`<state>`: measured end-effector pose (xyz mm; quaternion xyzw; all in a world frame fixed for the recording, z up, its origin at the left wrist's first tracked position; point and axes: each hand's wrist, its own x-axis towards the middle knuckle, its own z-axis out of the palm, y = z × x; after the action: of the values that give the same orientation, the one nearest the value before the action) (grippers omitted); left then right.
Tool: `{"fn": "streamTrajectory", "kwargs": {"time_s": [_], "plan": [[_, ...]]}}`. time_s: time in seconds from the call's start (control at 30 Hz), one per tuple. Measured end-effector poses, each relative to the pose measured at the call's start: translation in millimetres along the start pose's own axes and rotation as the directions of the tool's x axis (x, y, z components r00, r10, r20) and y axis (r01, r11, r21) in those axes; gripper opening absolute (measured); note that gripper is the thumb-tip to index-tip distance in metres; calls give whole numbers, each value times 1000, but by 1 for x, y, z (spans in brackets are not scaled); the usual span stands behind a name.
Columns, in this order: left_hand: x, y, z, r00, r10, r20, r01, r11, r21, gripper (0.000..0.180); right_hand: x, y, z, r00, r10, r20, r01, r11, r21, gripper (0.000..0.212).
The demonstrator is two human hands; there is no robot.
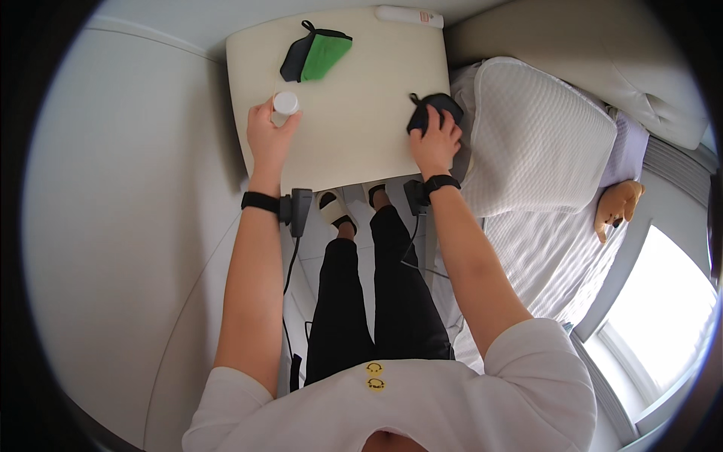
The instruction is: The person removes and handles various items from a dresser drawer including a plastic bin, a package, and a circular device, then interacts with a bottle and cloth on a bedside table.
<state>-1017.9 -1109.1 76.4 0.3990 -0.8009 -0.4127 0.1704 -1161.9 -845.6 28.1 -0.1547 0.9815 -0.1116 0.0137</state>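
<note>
My left hand grips a small white round container on the left part of a cream table top. My right hand rests on a small black pouch at the table's right edge, fingers curled over it. A black and green pouch lies at the far side of the table, apart from both hands. Both wrists wear black straps with small black devices and cables.
A white tube-shaped object lies at the table's far edge. A bed with a white quilted pillow and a tan plush toy stands to the right. A white wall is on the left, a window at lower right.
</note>
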Motion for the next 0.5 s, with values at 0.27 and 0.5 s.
{"fn": "streamTrajectory", "kwargs": {"time_s": [0.27, 0.5], "plan": [[0, 7, 4, 1000, -12, 17, 11, 997, 72, 42, -49, 33, 1, 947, 319, -45, -312, 943, 118, 49], [-15, 9, -5, 1000, 16, -25, -13, 996, 87, 54, -104, -54, 15, 986, -37, 160, -3, 970, 244, 41]]}}
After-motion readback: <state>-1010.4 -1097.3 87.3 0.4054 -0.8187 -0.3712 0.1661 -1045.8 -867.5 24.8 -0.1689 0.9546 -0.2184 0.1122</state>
